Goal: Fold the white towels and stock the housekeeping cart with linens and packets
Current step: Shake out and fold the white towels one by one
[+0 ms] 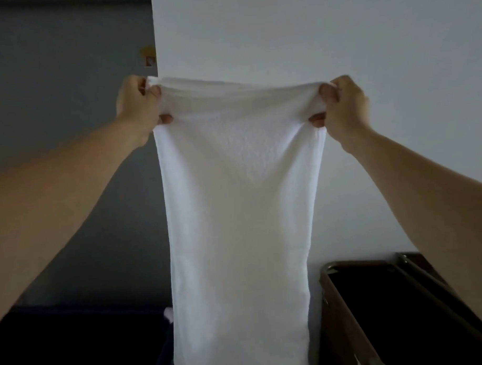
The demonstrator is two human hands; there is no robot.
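A long white towel (pixel 238 209) hangs straight down in front of me, stretched out at its top edge. My left hand (pixel 137 108) grips the top left corner, fingers curled round the bunched cloth. My right hand (pixel 343 105) grips the top right corner the same way. Both arms are raised and held out at about the same height. The towel's lower end runs out of the bottom of the view and hides what lies behind it.
A dark brown cart compartment (pixel 345 315) with a metal rail stands at the lower right. At the lower left is a dark blue bin (pixel 76 343). A white wall (pixel 311 29) is ahead, with a grey wall (pixel 66 65) to its left.
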